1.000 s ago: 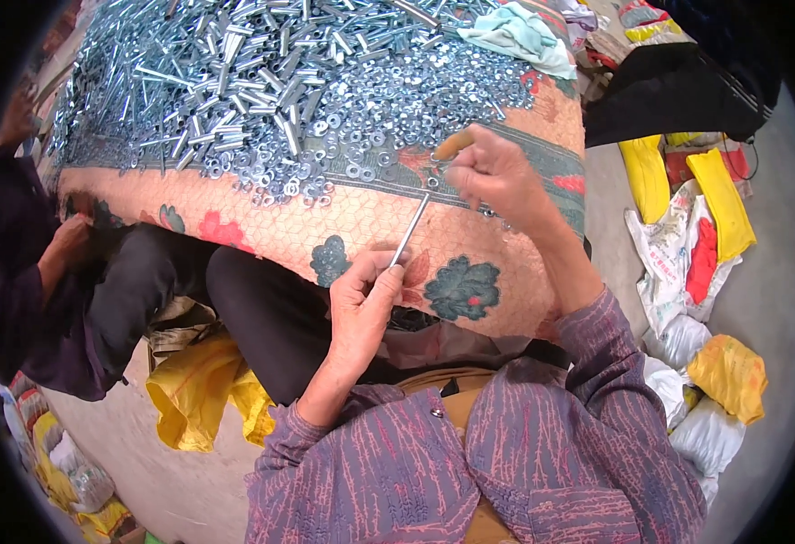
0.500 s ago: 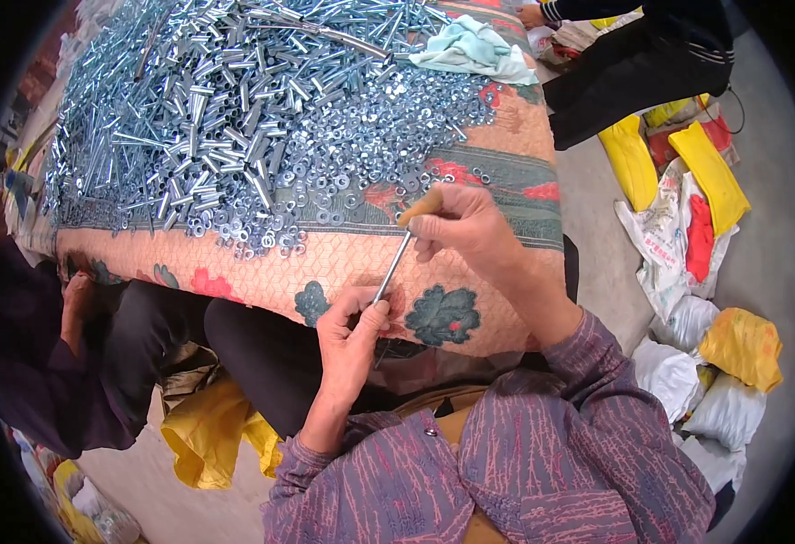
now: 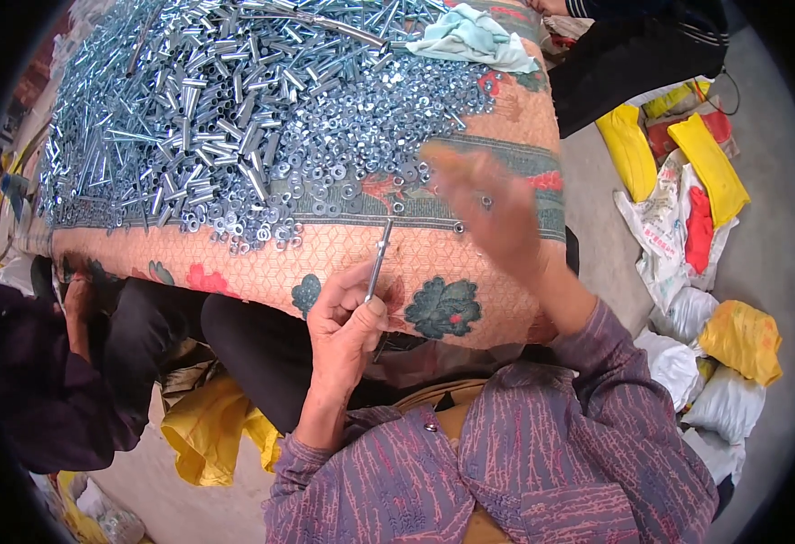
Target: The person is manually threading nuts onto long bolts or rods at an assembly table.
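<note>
My left hand (image 3: 345, 326) pinches a slim silver bolt (image 3: 379, 260) between thumb and fingers near the table's front edge. The bolt stands up at a slant, its thin top end bare above a thicker part. My right hand (image 3: 495, 208) is over the right part of the cloth, off the bolt and beside the small nuts (image 3: 384, 113). It is smeared by motion, so its fingers cannot be read; a tan cover shows on one fingertip. Flat washers (image 3: 257, 222) lie at the pile's near edge, with metal sleeves (image 3: 203, 136) behind them.
Long thin bolts (image 3: 98, 118) heap up at the left of the patterned tablecloth (image 3: 171, 258). A pale blue rag (image 3: 475, 41) lies at the back right. Another person's hand (image 3: 77, 295) is at the left edge; a second person in dark trousers (image 3: 633, 68) is at upper right. Bags (image 3: 728, 408) lie on the floor.
My right hand has let go of the bolt's top end and moved right and away toward the nuts. My left hand keeps its hold, and the bolt now stands more upright.
</note>
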A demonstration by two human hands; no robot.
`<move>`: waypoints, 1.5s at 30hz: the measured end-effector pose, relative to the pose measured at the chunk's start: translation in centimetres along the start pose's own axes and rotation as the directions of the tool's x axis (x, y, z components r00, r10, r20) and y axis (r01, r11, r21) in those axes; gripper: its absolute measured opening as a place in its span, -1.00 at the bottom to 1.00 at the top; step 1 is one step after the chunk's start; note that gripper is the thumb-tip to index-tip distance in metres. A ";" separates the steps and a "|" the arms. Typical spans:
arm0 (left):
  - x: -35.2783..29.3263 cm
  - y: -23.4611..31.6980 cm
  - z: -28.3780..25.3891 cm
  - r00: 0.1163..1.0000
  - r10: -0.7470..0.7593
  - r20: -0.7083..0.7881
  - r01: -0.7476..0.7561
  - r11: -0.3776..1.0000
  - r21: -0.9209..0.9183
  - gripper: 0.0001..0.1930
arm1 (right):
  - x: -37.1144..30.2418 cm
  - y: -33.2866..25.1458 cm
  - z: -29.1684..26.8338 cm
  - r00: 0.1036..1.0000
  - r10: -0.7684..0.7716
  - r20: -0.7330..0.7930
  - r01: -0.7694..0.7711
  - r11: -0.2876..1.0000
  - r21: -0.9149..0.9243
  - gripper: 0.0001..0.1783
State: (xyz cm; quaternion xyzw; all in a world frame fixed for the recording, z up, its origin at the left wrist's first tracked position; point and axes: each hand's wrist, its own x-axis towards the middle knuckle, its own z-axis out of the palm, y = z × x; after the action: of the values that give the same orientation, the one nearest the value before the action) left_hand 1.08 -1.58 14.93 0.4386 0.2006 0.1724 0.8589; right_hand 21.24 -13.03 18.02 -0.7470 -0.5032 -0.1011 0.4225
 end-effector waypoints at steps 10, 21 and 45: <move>0.0 -1.1 0.0 1.000 -0.012 -0.019 0.014 0.996 0.089 -0.85 | 4.6 13.3 -0.4 0.987 0.126 -0.102 -0.162 0.789 -0.593 -0.73; 1.4 -1.4 1.8 0.993 -0.120 -0.003 0.119 0.985 0.125 -0.90 | 0.7 1.6 -2.1 0.899 0.302 0.317 -0.437 0.639 0.632 -0.90; 2.0 -0.2 6.1 0.985 -0.088 0.148 0.063 0.984 0.165 -0.61 | -3.0 -2.1 -2.8 0.878 0.343 0.333 -0.435 0.283 0.855 -0.90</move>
State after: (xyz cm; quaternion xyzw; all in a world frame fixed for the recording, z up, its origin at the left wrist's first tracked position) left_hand 5.82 -4.91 17.65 0.5103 0.1632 0.0885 0.8397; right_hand 18.83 -16.82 19.12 -0.4928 -0.2940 0.3286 0.7502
